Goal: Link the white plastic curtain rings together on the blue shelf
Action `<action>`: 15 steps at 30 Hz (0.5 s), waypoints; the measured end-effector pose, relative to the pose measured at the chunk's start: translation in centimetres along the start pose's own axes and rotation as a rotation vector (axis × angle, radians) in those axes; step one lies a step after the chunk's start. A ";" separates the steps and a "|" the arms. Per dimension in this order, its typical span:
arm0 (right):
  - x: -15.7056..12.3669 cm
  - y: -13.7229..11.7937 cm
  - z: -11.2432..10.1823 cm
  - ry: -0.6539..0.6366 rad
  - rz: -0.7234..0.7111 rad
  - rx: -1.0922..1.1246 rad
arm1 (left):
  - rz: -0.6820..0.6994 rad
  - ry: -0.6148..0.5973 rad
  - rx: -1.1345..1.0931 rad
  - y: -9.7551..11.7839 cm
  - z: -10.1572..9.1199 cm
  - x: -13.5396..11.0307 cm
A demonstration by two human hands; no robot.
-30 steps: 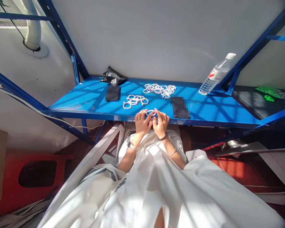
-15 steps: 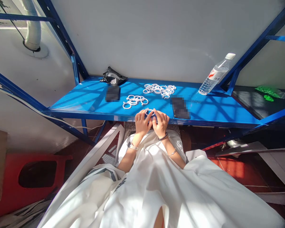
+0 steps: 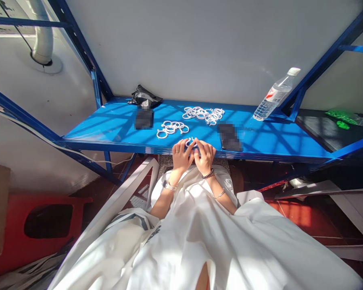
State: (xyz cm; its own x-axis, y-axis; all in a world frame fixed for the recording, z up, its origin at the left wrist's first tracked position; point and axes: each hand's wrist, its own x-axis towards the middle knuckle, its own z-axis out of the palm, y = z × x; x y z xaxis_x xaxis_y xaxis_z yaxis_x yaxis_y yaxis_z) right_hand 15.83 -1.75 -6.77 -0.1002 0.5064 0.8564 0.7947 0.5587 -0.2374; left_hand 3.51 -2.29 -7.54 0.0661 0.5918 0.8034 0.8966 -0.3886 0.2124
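Note:
At the front edge of the blue shelf [image 3: 115, 125], my left hand [image 3: 181, 156] and my right hand [image 3: 203, 156] meet, fingertips close together. Between them they grip a white plastic curtain ring [image 3: 187, 142], held upward with a small gap showing at its top. My fingers hide the lower part of this ring. Just beyond my left hand lies a small group of similar white rings [image 3: 168, 129]. A denser pile of white rings [image 3: 202, 114] lies farther back, toward the right.
A blurred dark phone-like object [image 3: 230, 137] lies right of my hands, another dark blurred object [image 3: 143, 119] to the left. Behind that is a crumpled black bag [image 3: 145, 98]. A water bottle [image 3: 272, 98] stands by the right blue frame post [image 3: 296, 105].
The ring between my hands looked closed at the top before; now a gap shows there. Both hands stay in nearly the same place.

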 end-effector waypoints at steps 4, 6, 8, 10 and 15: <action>0.0 0.1 0.2 0.050 -0.012 0.005 | -0.019 -0.016 -0.007 0.0 0.0 0.0; -0.1 0.2 0.3 0.057 -0.017 0.006 | -0.026 -0.029 -0.005 0.0 0.0 0.1; -0.2 0.2 0.4 0.042 -0.006 -0.001 | -0.022 -0.028 -0.004 0.0 0.0 0.0; -0.2 0.2 0.4 0.029 0.022 0.008 | -0.015 -0.022 -0.003 0.0 -0.1 0.0; -0.1 0.1 0.1 -0.007 0.028 0.030 | -0.024 -0.032 -0.024 -0.1 0.1 -0.1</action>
State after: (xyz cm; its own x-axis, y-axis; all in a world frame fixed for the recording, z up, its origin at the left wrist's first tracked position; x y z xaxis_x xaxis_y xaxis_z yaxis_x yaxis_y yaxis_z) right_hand 15.81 -1.71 -6.95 -0.0824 0.5264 0.8462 0.7791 0.5635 -0.2747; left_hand 3.42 -2.22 -7.68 0.0592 0.6233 0.7798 0.8874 -0.3905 0.2448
